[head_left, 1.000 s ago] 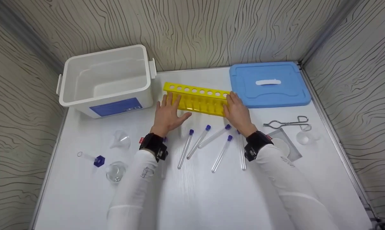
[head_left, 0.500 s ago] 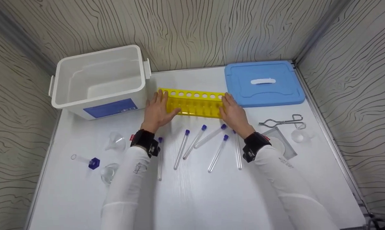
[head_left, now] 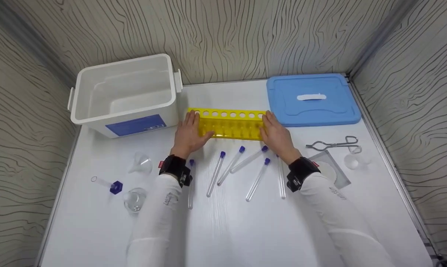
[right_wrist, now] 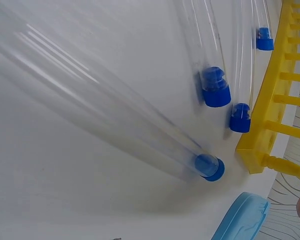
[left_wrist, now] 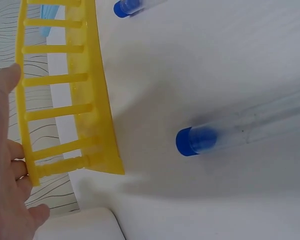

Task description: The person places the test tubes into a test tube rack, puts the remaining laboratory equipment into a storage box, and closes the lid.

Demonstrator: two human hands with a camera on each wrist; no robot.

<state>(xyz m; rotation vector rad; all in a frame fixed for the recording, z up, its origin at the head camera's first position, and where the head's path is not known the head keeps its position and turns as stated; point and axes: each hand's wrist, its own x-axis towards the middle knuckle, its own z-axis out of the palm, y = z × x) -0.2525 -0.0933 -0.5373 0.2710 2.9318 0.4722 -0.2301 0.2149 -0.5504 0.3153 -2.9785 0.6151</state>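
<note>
A yellow test tube rack [head_left: 231, 128] stands lengthwise near the middle back of the white table, with a row of round holes along its top. My left hand [head_left: 188, 135] touches its left end, fingers fairly straight and thumb spread along the front. At the other end my right hand [head_left: 279, 139] rests its fingers against the rack. The left wrist view has fingers on the rack's rail [left_wrist: 24, 115]. In front lie several clear test tubes [head_left: 215, 176] with blue-purple caps, one of them [head_left: 281, 178] partly under the right wrist. Only a fingertip of the right hand shows in the right wrist view.
A white bin [head_left: 142, 111] stands at the back left, a blue lid [head_left: 316, 104] lies back right. Left are a clear funnel [head_left: 141, 164], a flask [head_left: 135, 200] and a cylinder with purple base [head_left: 116, 187]. Right are metal tongs [head_left: 331, 143], a grey packet [head_left: 336, 172] and clear glassware [head_left: 352, 161].
The rack has turned from slanted to nearly straight and sits slightly closer to me. My left hand has shifted to its left end; the right hand stays at the right end.
</note>
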